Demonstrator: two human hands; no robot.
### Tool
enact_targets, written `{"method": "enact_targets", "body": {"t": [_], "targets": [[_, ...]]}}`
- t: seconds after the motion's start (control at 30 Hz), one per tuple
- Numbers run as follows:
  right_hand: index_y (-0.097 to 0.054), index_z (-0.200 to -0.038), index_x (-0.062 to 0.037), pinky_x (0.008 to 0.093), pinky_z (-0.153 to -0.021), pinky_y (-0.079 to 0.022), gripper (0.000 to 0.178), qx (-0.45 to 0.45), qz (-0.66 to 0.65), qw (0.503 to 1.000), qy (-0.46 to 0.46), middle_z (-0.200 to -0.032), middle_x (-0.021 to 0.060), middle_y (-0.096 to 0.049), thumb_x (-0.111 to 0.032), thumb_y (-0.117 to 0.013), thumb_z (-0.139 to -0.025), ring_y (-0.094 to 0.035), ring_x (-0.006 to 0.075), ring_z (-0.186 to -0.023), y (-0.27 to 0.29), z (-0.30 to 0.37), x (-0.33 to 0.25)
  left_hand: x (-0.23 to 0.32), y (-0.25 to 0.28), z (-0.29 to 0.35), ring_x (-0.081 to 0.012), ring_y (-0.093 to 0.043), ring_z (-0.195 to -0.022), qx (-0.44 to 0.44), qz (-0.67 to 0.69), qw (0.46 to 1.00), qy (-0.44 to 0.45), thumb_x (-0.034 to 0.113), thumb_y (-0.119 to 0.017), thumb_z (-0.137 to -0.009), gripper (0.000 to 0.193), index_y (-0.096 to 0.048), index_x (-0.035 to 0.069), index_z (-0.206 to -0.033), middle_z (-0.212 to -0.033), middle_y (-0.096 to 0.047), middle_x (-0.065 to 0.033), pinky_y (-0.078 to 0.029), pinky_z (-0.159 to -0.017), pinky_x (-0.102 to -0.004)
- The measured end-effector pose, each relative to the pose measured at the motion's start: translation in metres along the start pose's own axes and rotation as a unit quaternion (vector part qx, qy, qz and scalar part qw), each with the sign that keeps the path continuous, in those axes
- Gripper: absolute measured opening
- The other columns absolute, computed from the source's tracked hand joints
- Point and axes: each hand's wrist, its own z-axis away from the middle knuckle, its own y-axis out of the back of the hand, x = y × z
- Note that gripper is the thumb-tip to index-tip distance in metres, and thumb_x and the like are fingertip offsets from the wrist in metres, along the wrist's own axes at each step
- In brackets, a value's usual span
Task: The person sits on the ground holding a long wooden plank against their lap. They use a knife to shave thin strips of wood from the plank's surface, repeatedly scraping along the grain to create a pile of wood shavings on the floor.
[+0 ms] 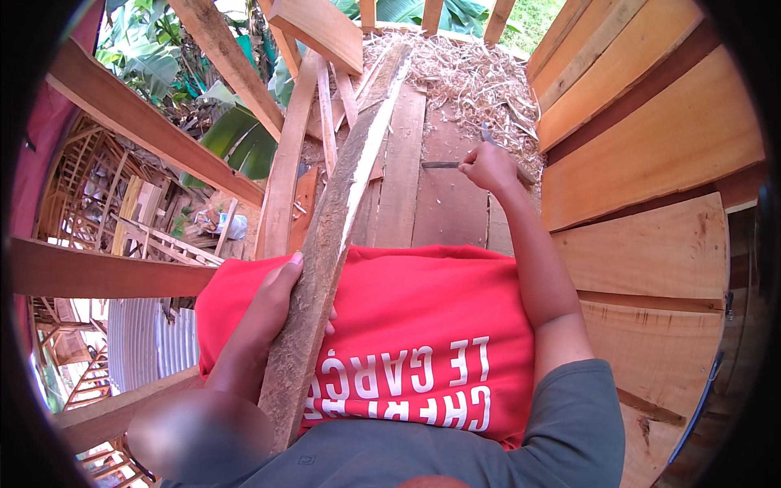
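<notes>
A long rough-sawn timber plank (329, 220) slants from my lap up to the far boards, with a pale, fresh-cut strip along its right edge. My left hand (282, 285) grips the near part of this plank, thumb on one side and fingertips showing on the other. Farther off to the right, my right hand (490, 167) is closed in a fist. A thin dark bar (440, 165) reaches leftward from its fingers; its exact kind is unclear. Just beyond the knuckles shows a small bluish-grey piece (486, 132), and I cannot tell whether it belongs to the bar.
Curly wood shavings (468, 73) cover the far floorboards. A board wall (634, 122) rises close on the right. Open framing beams (154, 134) stand on the left, with corrugated metal sheet (150, 342) and stacked lumber below. Red cloth (431, 301) covers my lap.
</notes>
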Motion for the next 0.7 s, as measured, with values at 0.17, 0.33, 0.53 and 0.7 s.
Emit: {"method": "enact_targets", "body": {"t": [0.17, 0.33, 0.53, 0.7], "targets": [[-0.078, -0.107, -0.0240, 0.0409, -0.081, -0.056, 0.025, 0.184, -0.067, 0.979, -0.046, -0.098, 0.0098, -0.075, -0.037, -0.072, -0.088, -0.072, 0.0274, -0.092, 0.007, -0.016, 0.031, 0.000, -0.001, 0.002, -0.0224, -0.067, -0.056, 0.003, -0.002, 1.000, 0.002, 0.042, -0.031, -0.107, 0.049, -0.056, 0.000, -0.111, -0.073, -0.066, -0.0145, -0.054, -0.052, -0.0314], [-0.077, -0.112, -0.0203, 0.0362, -0.084, -0.054, 0.026, -0.073, -0.180, 0.975, 0.111, -0.100, 0.0097, -0.076, -0.031, -0.073, -0.089, -0.071, 0.0235, -0.094, -0.013, -0.031, 0.074, 0.001, 0.000, 0.001, -0.0225, -0.067, -0.057, -0.002, -0.009, 1.000, 0.004, 0.042, -0.031, -0.108, 0.049, -0.056, 0.000, -0.111, -0.073, -0.066, -0.0147, -0.054, -0.052, -0.0316], [-0.074, -0.117, -0.0128, 0.0329, -0.083, -0.052, 0.030, 0.217, -0.167, 0.960, -0.049, -0.100, 0.0070, -0.077, -0.012, -0.076, -0.087, -0.069, 0.0148, -0.091, -0.033, -0.044, 0.056, -0.003, 0.002, 0.000, -0.0261, -0.067, -0.055, 0.009, 0.008, 1.000, 0.004, 0.043, -0.033, -0.107, 0.049, -0.057, 0.001, -0.111, -0.071, -0.066, -0.0177, -0.054, -0.050, -0.0332], [-0.077, -0.113, -0.0165, 0.0314, -0.083, -0.052, 0.027, -0.010, -0.253, 0.962, 0.105, -0.102, 0.0058, -0.076, -0.012, -0.076, -0.086, -0.069, 0.0169, -0.089, -0.037, -0.055, 0.087, -0.001, 0.002, -0.001, -0.0269, -0.067, -0.055, 0.007, 0.004, 1.000, 0.007, 0.043, -0.032, -0.107, 0.049, -0.056, 0.000, -0.111, -0.071, -0.066, -0.0179, -0.055, -0.050, -0.0333]]}}
